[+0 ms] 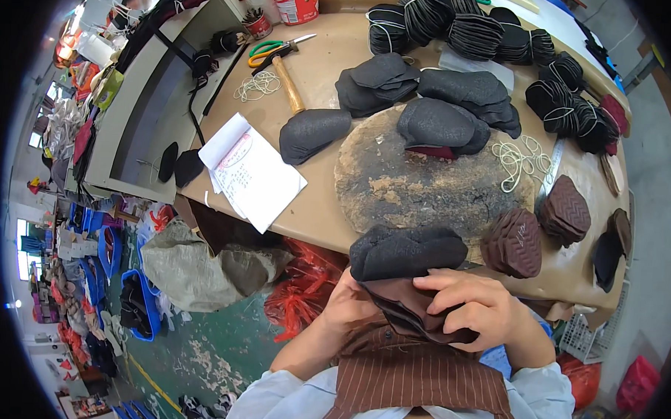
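Close to my body at the table's near edge, I hold a small stack of dark brown cut pieces (pixel 413 301), thin and flexible, with layered edges. My left hand (pixel 347 307) grips their left side, its fingertips partly hidden. My right hand (pixel 476 307) is bent over their right side, fingers curled onto the layers. Just beyond my fingers a stack of black shoe-shaped pieces (pixel 408 250) lies at the edge of a round worn wooden block (pixel 417 194). More black pieces (pixel 436 124) rest on the block's far part, with a dark red layer showing beneath.
Brown quilted stacks (pixel 513 241) sit right of the block. Tied black bundles (pixel 475 33) line the back. Handwritten paper (pixel 259 185), a hammer (pixel 289 86), scissors (pixel 271 53), loose cords (pixel 518 160) and a red bucket (pixel 294 4) are on the table. Red plastic bags (pixel 303 297) lie below.
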Available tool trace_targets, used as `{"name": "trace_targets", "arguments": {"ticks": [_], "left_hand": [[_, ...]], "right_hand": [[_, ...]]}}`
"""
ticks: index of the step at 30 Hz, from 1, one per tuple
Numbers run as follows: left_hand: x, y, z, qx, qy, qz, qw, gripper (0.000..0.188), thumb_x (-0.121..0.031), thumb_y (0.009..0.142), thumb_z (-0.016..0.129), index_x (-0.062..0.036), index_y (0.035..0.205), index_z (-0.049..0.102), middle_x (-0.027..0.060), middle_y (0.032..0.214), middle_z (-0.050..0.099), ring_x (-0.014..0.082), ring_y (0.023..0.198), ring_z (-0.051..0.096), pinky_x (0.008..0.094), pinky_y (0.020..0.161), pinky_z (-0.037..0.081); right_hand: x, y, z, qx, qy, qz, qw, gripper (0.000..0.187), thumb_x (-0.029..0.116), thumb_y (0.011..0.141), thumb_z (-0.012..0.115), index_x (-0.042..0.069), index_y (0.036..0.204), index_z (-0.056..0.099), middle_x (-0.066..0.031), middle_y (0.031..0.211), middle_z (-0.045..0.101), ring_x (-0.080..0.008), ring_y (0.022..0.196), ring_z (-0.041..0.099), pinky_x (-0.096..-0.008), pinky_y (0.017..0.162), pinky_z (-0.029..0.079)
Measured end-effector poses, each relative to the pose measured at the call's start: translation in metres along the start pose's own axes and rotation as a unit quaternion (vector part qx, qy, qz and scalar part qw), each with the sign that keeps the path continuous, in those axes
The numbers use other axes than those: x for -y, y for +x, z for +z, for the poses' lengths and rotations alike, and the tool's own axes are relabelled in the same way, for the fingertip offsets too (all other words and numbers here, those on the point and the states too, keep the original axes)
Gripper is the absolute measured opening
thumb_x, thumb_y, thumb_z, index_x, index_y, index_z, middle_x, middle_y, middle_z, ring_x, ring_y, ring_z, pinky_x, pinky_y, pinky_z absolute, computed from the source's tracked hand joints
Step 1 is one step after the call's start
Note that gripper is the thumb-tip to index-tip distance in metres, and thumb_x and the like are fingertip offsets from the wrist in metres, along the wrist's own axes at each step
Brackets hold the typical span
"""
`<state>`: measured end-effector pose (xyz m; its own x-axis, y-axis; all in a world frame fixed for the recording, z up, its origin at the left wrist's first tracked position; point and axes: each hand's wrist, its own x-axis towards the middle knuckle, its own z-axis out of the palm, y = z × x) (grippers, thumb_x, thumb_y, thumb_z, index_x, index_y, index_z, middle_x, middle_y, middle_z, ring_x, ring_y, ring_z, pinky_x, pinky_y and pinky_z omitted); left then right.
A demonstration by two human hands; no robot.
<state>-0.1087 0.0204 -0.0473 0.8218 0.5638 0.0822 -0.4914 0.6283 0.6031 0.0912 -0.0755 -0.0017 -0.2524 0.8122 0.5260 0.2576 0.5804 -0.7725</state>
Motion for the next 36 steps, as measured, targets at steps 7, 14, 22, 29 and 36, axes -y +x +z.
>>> {"name": "trace_targets", "arguments": {"ticks": [7, 14, 22, 29, 36], "left_hand": [[0.008, -0.003, -0.015, -0.013, -0.090, -0.026, 0.996, 0.068, -0.036, 0.090, 0.056, 0.0047, 0.139, 0.031, 0.0190, 0.136, 0.045, 0.0295, 0.125, 0.047, 0.0419, 0.104, 0.038], [0.005, 0.021, 0.000, -0.169, 0.001, -0.062, 0.984, 0.049, -0.028, 0.102, 0.036, 0.0031, 0.139, 0.031, 0.0169, 0.137, 0.045, 0.0264, 0.125, 0.047, 0.0420, 0.105, 0.039], [-0.020, 0.056, -0.049, -0.272, 0.189, 0.031, 0.943, 0.041, -0.027, 0.101, 0.044, 0.0006, 0.131, 0.043, 0.0135, 0.122, 0.057, 0.0236, 0.109, 0.059, 0.0380, 0.094, 0.049], [-0.060, 0.080, -0.116, -0.298, 0.578, 0.147, 0.745, 0.033, -0.010, 0.094, 0.056, 0.0036, 0.124, 0.051, 0.0110, 0.114, 0.058, 0.0171, 0.101, 0.056, 0.0285, 0.090, 0.044], [-0.031, 0.077, -0.058, -0.253, 0.808, 0.245, 0.473, 0.051, -0.006, 0.083, 0.067, 0.0009, 0.130, 0.048, 0.0185, 0.130, 0.051, 0.0320, 0.120, 0.050, 0.0397, 0.102, 0.038]], "right_hand": [[0.000, 0.000, 0.000, -0.028, 0.024, -0.001, 0.999, 0.028, -0.006, 0.062, 0.072, 0.006, 0.079, 0.052, -0.0132, 0.098, 0.061, -0.0382, 0.109, 0.061, -0.0473, 0.089, 0.051], [-0.004, 0.012, -0.002, -0.235, -0.014, 0.342, 0.910, 0.029, -0.003, 0.081, 0.063, -0.001, 0.107, 0.048, -0.0142, 0.093, 0.064, -0.0157, 0.089, 0.061, -0.0306, 0.077, 0.050], [-0.039, 0.016, -0.044, -0.222, -0.039, 0.373, 0.900, 0.030, 0.005, 0.082, 0.066, -0.002, 0.109, 0.057, -0.0092, 0.094, 0.065, -0.0126, 0.089, 0.060, -0.0279, 0.080, 0.047], [-0.056, 0.009, -0.076, -0.203, -0.243, 0.437, 0.842, 0.034, 0.011, 0.079, 0.070, -0.001, 0.109, 0.058, -0.0207, 0.094, 0.067, -0.0342, 0.090, 0.066, -0.0376, 0.078, 0.049], [-0.039, -0.015, -0.097, -0.319, -0.344, 0.369, 0.802, 0.043, 0.013, 0.077, 0.075, 0.002, 0.114, 0.058, -0.0137, 0.099, 0.068, -0.0220, 0.092, 0.066, -0.0313, 0.077, 0.050]]}}
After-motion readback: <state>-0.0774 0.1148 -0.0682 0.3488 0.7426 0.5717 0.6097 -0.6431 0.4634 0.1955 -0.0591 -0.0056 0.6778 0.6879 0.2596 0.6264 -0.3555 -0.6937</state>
